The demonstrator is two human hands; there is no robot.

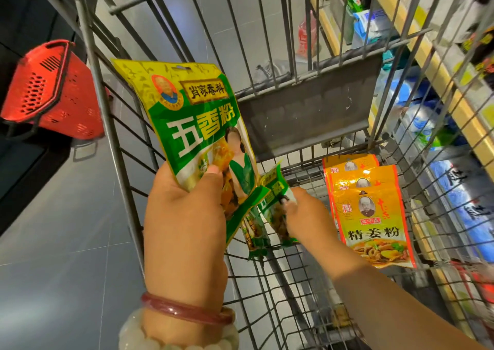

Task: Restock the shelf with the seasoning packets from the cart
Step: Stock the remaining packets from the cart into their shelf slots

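My left hand [184,216] grips the bottom of a green and yellow seasoning packet [192,119], held upright over the wire cart [299,277]. My right hand [304,216] reaches into the cart and pinches a second green packet [275,197] near its top. One more green packet [254,234] lies under it on the cart floor. A stack of orange and yellow seasoning packets [374,216] lies flat at the cart's right side.
A red plastic basket [50,90] sits on the floor to the left of the cart. Store shelves [438,63] with blue and white bagged goods run along the right. The cart's grey child-seat flap [307,109] stands upright behind the packets.
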